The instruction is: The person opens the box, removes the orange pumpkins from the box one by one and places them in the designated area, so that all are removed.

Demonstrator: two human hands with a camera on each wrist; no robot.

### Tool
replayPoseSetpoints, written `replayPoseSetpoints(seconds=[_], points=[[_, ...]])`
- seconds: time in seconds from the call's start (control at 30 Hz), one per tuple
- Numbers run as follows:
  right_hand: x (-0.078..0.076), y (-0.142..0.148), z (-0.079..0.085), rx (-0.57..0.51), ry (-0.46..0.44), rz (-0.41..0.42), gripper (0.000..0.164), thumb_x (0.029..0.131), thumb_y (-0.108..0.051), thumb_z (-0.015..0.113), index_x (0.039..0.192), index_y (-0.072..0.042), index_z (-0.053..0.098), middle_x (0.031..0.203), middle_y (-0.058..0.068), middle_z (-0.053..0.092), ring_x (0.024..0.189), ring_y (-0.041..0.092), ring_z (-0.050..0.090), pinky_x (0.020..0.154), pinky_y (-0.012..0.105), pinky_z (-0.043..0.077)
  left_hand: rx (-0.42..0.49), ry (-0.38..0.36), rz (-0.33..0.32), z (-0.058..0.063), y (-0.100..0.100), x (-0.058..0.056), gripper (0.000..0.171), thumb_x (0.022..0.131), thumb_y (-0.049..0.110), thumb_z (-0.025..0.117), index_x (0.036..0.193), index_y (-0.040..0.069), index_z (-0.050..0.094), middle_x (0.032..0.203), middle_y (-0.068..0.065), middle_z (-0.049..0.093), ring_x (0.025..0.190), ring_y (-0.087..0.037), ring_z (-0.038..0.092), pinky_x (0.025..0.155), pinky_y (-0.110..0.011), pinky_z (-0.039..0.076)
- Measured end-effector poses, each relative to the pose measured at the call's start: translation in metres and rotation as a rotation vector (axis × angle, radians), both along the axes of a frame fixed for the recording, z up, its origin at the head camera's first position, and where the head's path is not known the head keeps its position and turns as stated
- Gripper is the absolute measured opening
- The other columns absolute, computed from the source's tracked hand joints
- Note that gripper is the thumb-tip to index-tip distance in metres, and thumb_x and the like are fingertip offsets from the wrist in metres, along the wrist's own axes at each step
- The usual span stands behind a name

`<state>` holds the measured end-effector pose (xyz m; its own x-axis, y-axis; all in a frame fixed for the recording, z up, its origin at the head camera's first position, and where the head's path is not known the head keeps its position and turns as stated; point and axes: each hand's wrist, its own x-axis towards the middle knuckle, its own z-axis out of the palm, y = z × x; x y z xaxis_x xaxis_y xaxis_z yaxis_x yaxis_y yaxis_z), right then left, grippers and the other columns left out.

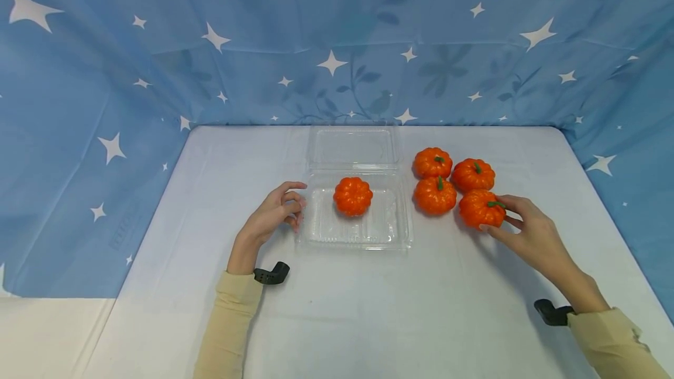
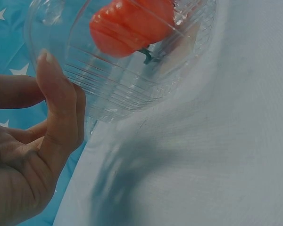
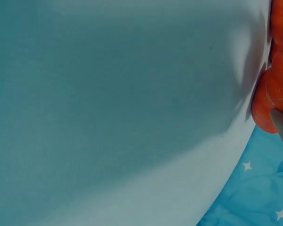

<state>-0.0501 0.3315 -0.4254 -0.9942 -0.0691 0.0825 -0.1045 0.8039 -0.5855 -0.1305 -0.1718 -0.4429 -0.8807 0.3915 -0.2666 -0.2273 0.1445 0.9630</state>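
A clear plastic clamshell box [image 1: 389, 233] lies with its lid [image 1: 353, 148] folded back, and one small orange pumpkin [image 1: 353, 196] rests in its base. At the box's left side is my left hand [image 1: 276, 212], its fingers loosely bent; in the left wrist view the fingertips [image 2: 48, 61] overlap the rim. My right hand [image 1: 532, 235] grips another orange pumpkin [image 1: 478, 209] with a green stem, thumb at the near side and fingers at the far right. The right wrist view catches only one fingertip [image 3: 282, 125] against the orange surface [image 3: 269, 99].
Three more pumpkins sit close by the gripped one: a back left one [image 1: 433, 162], a front left one [image 1: 434, 196] and a back right one [image 1: 474, 175]. A white cloth [image 1: 368, 314] covers the table. Behind it hangs a blue star-patterned curtain [image 1: 253, 69].
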Motion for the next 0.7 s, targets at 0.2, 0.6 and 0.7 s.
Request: replayPoseSetpoints(seconds=[0.2,0.6,0.7], points=[[-0.0029,0.0009,-0.0035,0.013,0.013,0.006,0.07,0.083,-0.014,0.087,0.139,0.009,0.05,0.135,0.03,0.051,0.121,0.049,0.053,0.082,-0.004,0.039,0.004,0.012,0.001,-0.0007,-0.001,0.0001,0.055,0.101,0.003,0.053,0.152,-0.002,0.035,0.099,-0.021,0.054,0.061,-0.018,0.057,0.057,-0.031,0.056],[-0.0073,-0.0067,-0.0072,0.064,0.043,0.042,0.068,0.081,-0.009,0.087,0.137,0.009,0.051,0.133,0.03,0.052,0.118,0.047,0.053,0.088,0.057,0.048,-0.003,0.008,0.001,-0.0015,-0.0001,-0.0006,0.054,0.101,0.004,0.054,0.152,-0.001,0.036,0.101,-0.024,0.054,0.062,-0.019,0.058,0.057,-0.03,0.056],[-0.0083,-0.0073,-0.0086,0.062,0.055,0.048,0.069,0.08,-0.006,0.087,0.137,0.009,0.051,0.132,0.03,0.052,0.117,0.047,0.053,0.087,0.057,0.048,-0.001,0.007,0.0,-0.0019,0.0001,-0.0004,0.054,0.101,0.004,0.054,0.152,-0.001,0.036,0.101,-0.023,0.055,0.062,-0.019,0.057,0.057,-0.031,0.056]])
